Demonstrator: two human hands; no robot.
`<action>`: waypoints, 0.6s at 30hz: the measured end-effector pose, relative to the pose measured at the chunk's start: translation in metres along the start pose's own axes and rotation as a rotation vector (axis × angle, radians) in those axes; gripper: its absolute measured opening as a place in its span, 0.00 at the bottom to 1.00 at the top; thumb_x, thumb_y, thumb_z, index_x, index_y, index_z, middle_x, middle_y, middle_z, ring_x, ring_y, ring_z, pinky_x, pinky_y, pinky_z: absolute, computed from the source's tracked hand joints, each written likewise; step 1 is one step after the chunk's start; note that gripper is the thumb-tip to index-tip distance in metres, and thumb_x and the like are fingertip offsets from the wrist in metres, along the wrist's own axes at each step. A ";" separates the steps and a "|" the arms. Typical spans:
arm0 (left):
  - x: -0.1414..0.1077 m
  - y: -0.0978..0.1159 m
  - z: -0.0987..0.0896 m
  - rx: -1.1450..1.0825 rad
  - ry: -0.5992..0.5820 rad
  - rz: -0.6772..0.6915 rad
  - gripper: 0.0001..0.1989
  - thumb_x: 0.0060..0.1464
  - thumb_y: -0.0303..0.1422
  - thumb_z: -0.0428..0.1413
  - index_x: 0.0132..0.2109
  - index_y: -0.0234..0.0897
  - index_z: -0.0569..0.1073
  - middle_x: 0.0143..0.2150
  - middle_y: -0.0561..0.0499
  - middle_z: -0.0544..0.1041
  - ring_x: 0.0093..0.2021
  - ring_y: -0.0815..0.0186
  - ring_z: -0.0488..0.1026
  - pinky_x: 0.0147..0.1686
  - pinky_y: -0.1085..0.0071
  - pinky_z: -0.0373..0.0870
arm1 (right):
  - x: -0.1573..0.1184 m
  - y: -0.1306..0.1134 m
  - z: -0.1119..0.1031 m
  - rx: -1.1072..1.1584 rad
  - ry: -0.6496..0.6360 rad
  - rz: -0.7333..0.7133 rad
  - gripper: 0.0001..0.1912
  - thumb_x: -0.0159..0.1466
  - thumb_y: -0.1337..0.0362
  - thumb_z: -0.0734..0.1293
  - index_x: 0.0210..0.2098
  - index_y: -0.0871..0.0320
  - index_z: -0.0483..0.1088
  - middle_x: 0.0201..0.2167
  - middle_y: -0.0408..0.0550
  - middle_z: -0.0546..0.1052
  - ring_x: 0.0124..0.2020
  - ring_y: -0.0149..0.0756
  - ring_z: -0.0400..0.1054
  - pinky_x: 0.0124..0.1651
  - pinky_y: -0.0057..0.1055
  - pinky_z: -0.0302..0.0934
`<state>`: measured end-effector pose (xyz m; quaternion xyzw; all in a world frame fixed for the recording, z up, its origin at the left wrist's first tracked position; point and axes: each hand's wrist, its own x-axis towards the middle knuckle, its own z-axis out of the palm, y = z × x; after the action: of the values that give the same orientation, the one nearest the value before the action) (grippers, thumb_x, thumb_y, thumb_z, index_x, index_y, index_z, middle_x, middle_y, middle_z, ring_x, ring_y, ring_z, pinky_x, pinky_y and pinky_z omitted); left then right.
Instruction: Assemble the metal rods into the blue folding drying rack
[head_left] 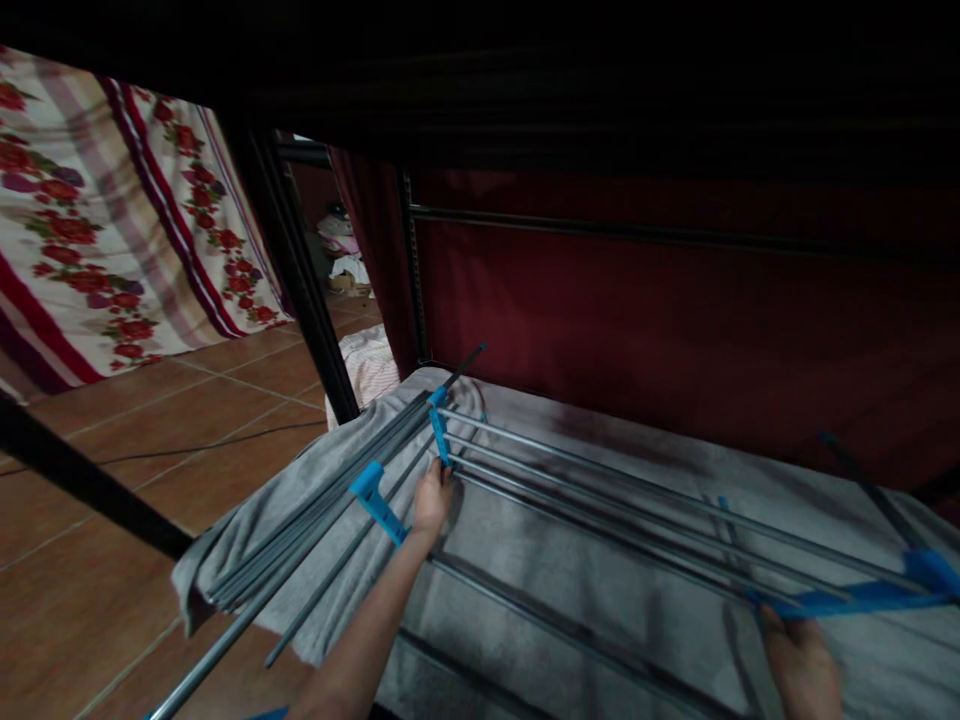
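Observation:
A rack of grey metal tubes [600, 475] joined by blue plastic connectors lies on a grey cloth-covered surface. My left hand [431, 500] is closed at the lower end of the far blue connector [439, 428], which holds the left ends of several tubes. Low on the right, my right hand [802, 665] closes around the near end of the right-hand blue connector [847, 599]; some of its fingers are hidden. Beside my left forearm, another blue connector [382, 508] sits on the rack's nearer side. A bundle of loose tubes [322, 500] lies to the left.
The grey blanket [540, 575] covers the lower level of a black metal frame [289, 260], whose dark upper level hangs overhead. A dark red curtain [637, 320] closes the back. A floral cloth [112, 220] hangs at left above the tiled floor [90, 500], where a cable [210, 440] runs.

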<state>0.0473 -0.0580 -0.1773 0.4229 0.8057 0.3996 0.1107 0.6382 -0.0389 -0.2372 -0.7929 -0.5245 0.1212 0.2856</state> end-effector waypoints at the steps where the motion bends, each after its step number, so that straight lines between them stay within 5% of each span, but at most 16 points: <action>1: 0.006 0.005 0.001 0.018 -0.007 0.015 0.09 0.64 0.30 0.47 0.47 0.39 0.71 0.41 0.44 0.79 0.48 0.59 0.76 0.45 0.68 0.67 | 0.004 -0.007 -0.003 0.026 0.018 0.022 0.14 0.58 0.46 0.56 0.32 0.47 0.62 0.31 0.55 0.76 0.40 0.58 0.75 0.40 0.50 0.68; 5: 0.023 0.015 0.008 0.104 -0.049 0.040 0.07 0.63 0.28 0.48 0.45 0.38 0.70 0.40 0.44 0.78 0.45 0.60 0.76 0.43 0.69 0.66 | 0.013 -0.039 -0.007 0.045 0.015 0.110 0.10 0.59 0.49 0.56 0.29 0.47 0.60 0.29 0.55 0.75 0.42 0.58 0.74 0.42 0.50 0.67; 8: 0.027 0.015 0.012 0.165 -0.071 0.033 0.07 0.63 0.28 0.48 0.45 0.37 0.69 0.39 0.44 0.77 0.42 0.61 0.75 0.40 0.69 0.64 | 0.014 -0.055 -0.004 0.025 -0.020 0.113 0.12 0.60 0.55 0.56 0.35 0.51 0.67 0.34 0.60 0.77 0.44 0.57 0.74 0.44 0.47 0.67; 18: 0.047 0.023 0.028 0.270 -0.157 0.004 0.09 0.62 0.26 0.49 0.49 0.35 0.69 0.38 0.43 0.77 0.39 0.60 0.74 0.36 0.70 0.62 | 0.025 -0.069 0.008 -0.081 -0.054 0.168 0.21 0.65 0.63 0.56 0.53 0.66 0.68 0.44 0.66 0.78 0.48 0.51 0.73 0.46 0.38 0.63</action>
<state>0.0460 0.0008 -0.1714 0.4657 0.8401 0.2535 0.1145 0.5918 0.0061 -0.2008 -0.8413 -0.4683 0.1448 0.2278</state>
